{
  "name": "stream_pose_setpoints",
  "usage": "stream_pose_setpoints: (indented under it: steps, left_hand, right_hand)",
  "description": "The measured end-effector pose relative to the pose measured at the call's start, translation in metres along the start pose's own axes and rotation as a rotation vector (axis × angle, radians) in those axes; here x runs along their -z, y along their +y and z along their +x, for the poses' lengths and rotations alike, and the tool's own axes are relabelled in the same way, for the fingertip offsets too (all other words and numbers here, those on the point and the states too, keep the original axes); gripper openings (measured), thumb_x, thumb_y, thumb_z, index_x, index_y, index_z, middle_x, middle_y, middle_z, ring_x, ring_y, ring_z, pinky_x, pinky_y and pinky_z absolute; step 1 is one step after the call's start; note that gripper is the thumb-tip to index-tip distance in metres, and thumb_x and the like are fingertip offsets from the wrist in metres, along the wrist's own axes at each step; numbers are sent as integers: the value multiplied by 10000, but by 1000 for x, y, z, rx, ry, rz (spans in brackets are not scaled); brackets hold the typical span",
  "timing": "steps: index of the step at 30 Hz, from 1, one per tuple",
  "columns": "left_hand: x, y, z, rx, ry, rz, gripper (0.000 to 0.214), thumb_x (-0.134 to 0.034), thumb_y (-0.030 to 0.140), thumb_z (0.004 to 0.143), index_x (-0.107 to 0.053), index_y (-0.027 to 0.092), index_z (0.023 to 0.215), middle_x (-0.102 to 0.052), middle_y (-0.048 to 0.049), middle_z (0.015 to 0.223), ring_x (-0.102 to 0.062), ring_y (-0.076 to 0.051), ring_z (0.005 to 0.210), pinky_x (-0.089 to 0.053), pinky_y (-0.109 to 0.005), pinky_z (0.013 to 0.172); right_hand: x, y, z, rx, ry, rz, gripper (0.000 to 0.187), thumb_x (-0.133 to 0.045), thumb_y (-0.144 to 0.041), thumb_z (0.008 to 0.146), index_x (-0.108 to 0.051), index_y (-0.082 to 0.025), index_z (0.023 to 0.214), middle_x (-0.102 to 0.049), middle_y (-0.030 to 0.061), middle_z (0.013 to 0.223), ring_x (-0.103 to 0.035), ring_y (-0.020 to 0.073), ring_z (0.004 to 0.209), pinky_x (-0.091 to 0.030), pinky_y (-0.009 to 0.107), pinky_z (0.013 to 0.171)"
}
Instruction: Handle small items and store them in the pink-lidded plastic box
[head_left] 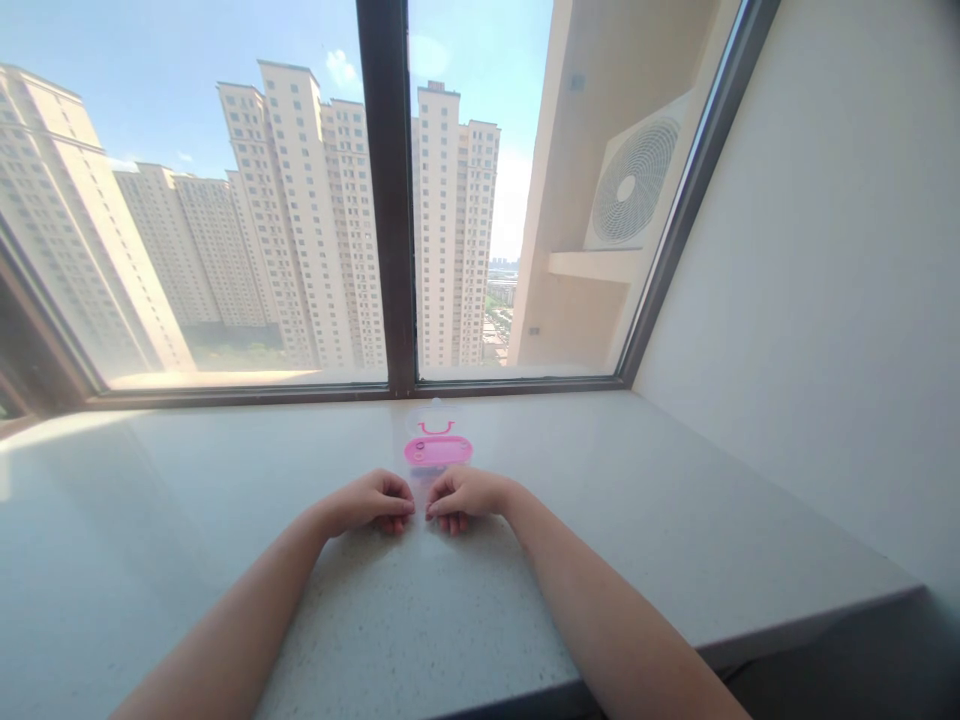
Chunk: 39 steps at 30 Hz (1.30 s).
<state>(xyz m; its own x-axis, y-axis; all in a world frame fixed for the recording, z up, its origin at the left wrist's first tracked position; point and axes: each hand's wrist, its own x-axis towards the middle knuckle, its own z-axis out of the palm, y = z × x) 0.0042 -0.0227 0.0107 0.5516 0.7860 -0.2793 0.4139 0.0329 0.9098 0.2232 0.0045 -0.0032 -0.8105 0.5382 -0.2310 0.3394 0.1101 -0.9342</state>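
Both my hands rest on a pale stone windowsill (225, 560), close together near its middle. My left hand (373, 502) has its fingers curled in, thumb pressed to fingertips. My right hand (463, 497) is curled the same way, and the two pinches nearly touch. What they pinch is too small or too clear to make out. Just beyond the fingertips lies a small clear plastic packet with a pink label (437, 449) and a pink hook-shaped mark above it. The packet lies flat, its near end reaching toward my fingers.
A dark window frame post (386, 200) rises straight behind the packet. A white wall (825, 300) closes off the right side. The sill's front edge (810, 625) drops away at lower right. Tall apartment towers and an outdoor air-conditioner unit (634, 180) show through the glass.
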Motion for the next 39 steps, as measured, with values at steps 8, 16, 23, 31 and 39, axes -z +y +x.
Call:
stream_pose_setpoints:
  steps: [8, 16, 23, 31, 39]
  left_hand:
    - [0, 0, 0, 4, 4, 5, 314, -675, 443, 651, -642, 145, 745, -639, -10, 650, -604, -133, 593, -448, -218, 550]
    - [-1, 0, 1, 5, 5, 6, 323, -683, 450, 638, -645, 147, 742, -638, -8, 642, -602, -131, 589, -450, -222, 549]
    - [-1, 0, 1, 3, 7, 16, 340, -678, 466, 641, -639, 145, 746, -642, -13, 651, -606, -135, 593, -454, -224, 553]
    - [1, -2, 2, 6, 3, 5, 333, -683, 458, 635, -645, 151, 756, -644, -15, 652, -612, -140, 593, -462, -229, 552]
    - [0, -1, 2, 8, 6, 9, 329, -682, 456, 640, -646, 150, 757, -647, -16, 667, -612, -137, 602, -462, -225, 559]
  right_hand:
    - [0, -2, -1, -1, 1, -2, 181, -624, -265, 773, -633, -108, 862, -615, 9, 633, -559, 75, 468, -467, 186, 494]
    - [0, -2, -1, -8, 0, 2, 198, -638, -283, 763, -633, -109, 856, -613, 6, 632, -558, 73, 468, -467, 185, 497]
    - [-1, -3, -2, -21, 11, -4, 144, -619, -238, 776, -635, -115, 849, -612, 8, 632, -584, 88, 513, -454, 175, 480]
    - [-1, -1, -1, -10, 7, 3, 174, -632, -270, 768, -632, -115, 846, -610, 7, 630, -590, 98, 515, -464, 187, 488]
    - [0, 0, -1, 14, -2, 5, 161, -608, -256, 778, -622, -113, 850, -608, 9, 638, -591, 96, 516, -465, 187, 488]
